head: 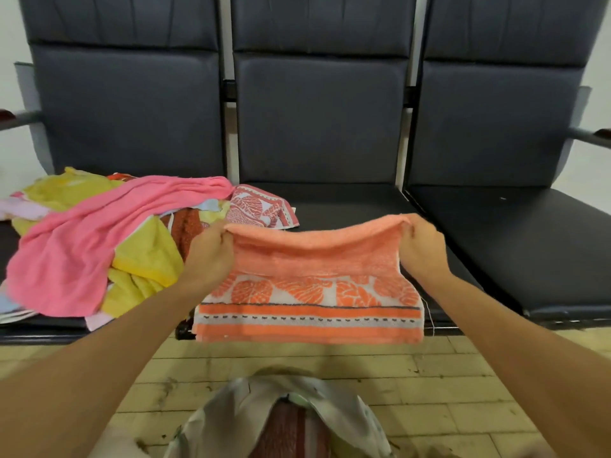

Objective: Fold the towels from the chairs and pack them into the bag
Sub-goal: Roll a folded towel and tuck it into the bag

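Orange towel (310,285), long axis left-right, fold uppermost

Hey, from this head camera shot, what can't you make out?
Bag: head view, cut off by the bottom edge; its fill is unclear.
Towel pile: head view, the pink towel covers the others, so no count.
Orange towel: head view, its front layer hides the layers behind.
Left hand and right hand: head view, fingertips buried in the towel's top fold.

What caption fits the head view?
Left hand and right hand pinch orange towel above middle seat; towel pile left, bag below.
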Demonstrator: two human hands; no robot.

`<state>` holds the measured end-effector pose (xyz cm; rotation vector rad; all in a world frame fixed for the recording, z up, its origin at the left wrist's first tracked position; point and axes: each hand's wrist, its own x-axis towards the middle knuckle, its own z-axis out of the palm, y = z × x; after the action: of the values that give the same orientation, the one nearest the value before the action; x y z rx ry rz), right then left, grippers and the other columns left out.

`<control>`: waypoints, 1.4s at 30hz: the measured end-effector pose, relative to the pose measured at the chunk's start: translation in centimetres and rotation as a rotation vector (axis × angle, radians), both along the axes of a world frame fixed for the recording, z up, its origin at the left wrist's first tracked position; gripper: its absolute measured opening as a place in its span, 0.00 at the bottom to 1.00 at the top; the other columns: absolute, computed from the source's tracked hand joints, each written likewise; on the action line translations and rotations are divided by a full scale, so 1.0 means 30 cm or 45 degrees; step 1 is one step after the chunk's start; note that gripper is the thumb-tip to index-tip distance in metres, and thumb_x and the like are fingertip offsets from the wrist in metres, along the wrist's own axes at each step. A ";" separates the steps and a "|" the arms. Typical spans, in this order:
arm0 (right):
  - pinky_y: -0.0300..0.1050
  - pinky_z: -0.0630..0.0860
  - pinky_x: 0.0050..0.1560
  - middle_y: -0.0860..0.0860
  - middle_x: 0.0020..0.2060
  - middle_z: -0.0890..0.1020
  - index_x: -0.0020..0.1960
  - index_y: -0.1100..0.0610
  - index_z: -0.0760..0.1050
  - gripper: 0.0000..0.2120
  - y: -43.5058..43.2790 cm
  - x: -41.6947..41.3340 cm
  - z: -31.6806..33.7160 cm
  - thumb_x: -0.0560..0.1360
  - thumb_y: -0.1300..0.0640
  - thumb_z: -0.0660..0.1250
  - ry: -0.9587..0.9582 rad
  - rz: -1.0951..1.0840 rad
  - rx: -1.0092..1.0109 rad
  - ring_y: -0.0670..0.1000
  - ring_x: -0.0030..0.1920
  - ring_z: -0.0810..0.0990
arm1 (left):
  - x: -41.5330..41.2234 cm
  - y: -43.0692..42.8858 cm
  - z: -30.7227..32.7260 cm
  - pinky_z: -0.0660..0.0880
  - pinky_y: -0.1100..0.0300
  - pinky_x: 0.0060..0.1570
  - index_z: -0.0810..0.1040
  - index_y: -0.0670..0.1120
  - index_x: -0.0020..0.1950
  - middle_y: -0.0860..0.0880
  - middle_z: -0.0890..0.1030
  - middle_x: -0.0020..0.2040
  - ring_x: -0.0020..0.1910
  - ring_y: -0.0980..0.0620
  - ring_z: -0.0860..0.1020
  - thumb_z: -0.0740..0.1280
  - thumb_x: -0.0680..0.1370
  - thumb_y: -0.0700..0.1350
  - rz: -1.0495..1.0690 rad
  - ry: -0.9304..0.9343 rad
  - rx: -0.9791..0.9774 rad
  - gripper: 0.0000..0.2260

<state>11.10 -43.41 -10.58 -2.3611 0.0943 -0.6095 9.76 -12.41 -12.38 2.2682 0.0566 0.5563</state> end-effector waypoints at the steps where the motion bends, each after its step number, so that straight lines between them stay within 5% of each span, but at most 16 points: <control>1: 0.35 0.62 0.42 0.56 0.51 0.80 0.59 0.62 0.77 0.16 -0.014 -0.012 0.005 0.83 0.60 0.52 -0.033 -0.004 0.021 0.55 0.50 0.77 | -0.016 0.009 0.019 0.70 0.57 0.41 0.76 0.41 0.54 0.45 0.79 0.48 0.46 0.47 0.76 0.53 0.83 0.40 0.018 -0.038 -0.091 0.11; 7: 0.43 0.74 0.45 0.49 0.42 0.81 0.52 0.56 0.80 0.11 -0.085 -0.131 0.030 0.81 0.62 0.58 0.001 0.302 -0.183 0.50 0.44 0.80 | -0.150 0.066 0.065 0.77 0.48 0.43 0.77 0.47 0.47 0.47 0.80 0.40 0.41 0.47 0.79 0.55 0.81 0.40 -0.237 0.041 0.035 0.12; 10: 0.43 0.77 0.45 0.49 0.44 0.84 0.47 0.53 0.82 0.11 -0.096 -0.176 0.028 0.79 0.61 0.61 0.404 0.528 -0.497 0.51 0.46 0.81 | -0.180 0.105 0.033 0.76 0.50 0.53 0.78 0.48 0.50 0.49 0.81 0.48 0.49 0.49 0.80 0.56 0.81 0.38 -0.472 0.358 0.216 0.12; 14: 0.46 0.76 0.56 0.50 0.52 0.83 0.58 0.53 0.82 0.12 -0.076 -0.186 0.004 0.81 0.57 0.60 0.670 0.613 -0.706 0.53 0.53 0.80 | -0.166 0.122 -0.018 0.67 0.59 0.63 0.77 0.43 0.62 0.50 0.76 0.61 0.62 0.51 0.73 0.58 0.82 0.38 -0.540 0.528 0.424 0.12; 21: 0.53 0.78 0.47 0.53 0.44 0.82 0.52 0.55 0.82 0.14 -0.085 -0.108 -0.041 0.82 0.56 0.57 0.613 0.510 -0.617 0.56 0.43 0.81 | -0.122 0.131 -0.041 0.67 0.72 0.49 0.77 0.46 0.60 0.50 0.75 0.60 0.59 0.53 0.72 0.58 0.80 0.33 -0.480 0.445 0.208 0.15; 25: 0.39 0.70 0.37 0.46 0.35 0.77 0.36 0.48 0.77 0.14 -0.119 -0.122 -0.029 0.79 0.51 0.62 0.653 0.479 -0.436 0.46 0.37 0.74 | -0.133 0.145 -0.030 0.66 0.74 0.52 0.79 0.46 0.57 0.50 0.75 0.58 0.58 0.55 0.73 0.64 0.78 0.38 -0.504 0.400 0.250 0.10; 29: 0.43 0.68 0.36 0.52 0.31 0.76 0.39 0.63 0.79 0.22 -0.150 -0.140 -0.029 0.79 0.46 0.63 0.672 0.330 -0.308 0.49 0.32 0.71 | -0.139 0.131 -0.024 0.69 0.62 0.59 0.81 0.43 0.55 0.50 0.72 0.56 0.55 0.54 0.72 0.62 0.80 0.47 -0.392 0.400 0.357 0.11; 32: 0.42 0.71 0.37 0.52 0.39 0.82 0.45 0.62 0.81 0.14 -0.127 -0.153 -0.016 0.80 0.53 0.63 0.609 0.183 -0.310 0.49 0.37 0.77 | -0.111 0.134 -0.041 0.69 0.56 0.59 0.76 0.41 0.56 0.45 0.70 0.57 0.55 0.50 0.71 0.59 0.81 0.44 -0.116 0.362 0.448 0.10; 36: 0.42 0.70 0.42 0.53 0.43 0.80 0.52 0.60 0.78 0.09 -0.074 -0.135 -0.034 0.79 0.55 0.64 0.653 0.033 -0.245 0.47 0.38 0.74 | -0.061 0.117 -0.059 0.73 0.50 0.53 0.71 0.35 0.59 0.38 0.75 0.60 0.56 0.39 0.76 0.63 0.79 0.53 0.093 0.631 0.369 0.21; 39: 0.43 0.73 0.41 0.54 0.43 0.79 0.53 0.60 0.75 0.14 -0.038 -0.114 -0.056 0.77 0.49 0.66 0.858 -0.070 -0.219 0.50 0.40 0.76 | -0.055 0.090 -0.060 0.72 0.52 0.56 0.66 0.37 0.65 0.41 0.74 0.62 0.61 0.41 0.74 0.65 0.77 0.60 0.127 0.756 0.520 0.30; 42: 0.45 0.74 0.47 0.55 0.52 0.77 0.59 0.62 0.71 0.18 -0.011 -0.097 -0.045 0.76 0.51 0.69 0.919 -0.125 -0.187 0.54 0.50 0.77 | -0.054 0.100 -0.047 0.70 0.56 0.49 0.68 0.38 0.62 0.41 0.75 0.61 0.59 0.43 0.74 0.66 0.78 0.54 0.048 0.722 0.552 0.23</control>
<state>8.20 -43.72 -11.94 -2.6191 0.4997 0.2272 8.16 -9.39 -13.79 2.7896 0.2837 -0.0876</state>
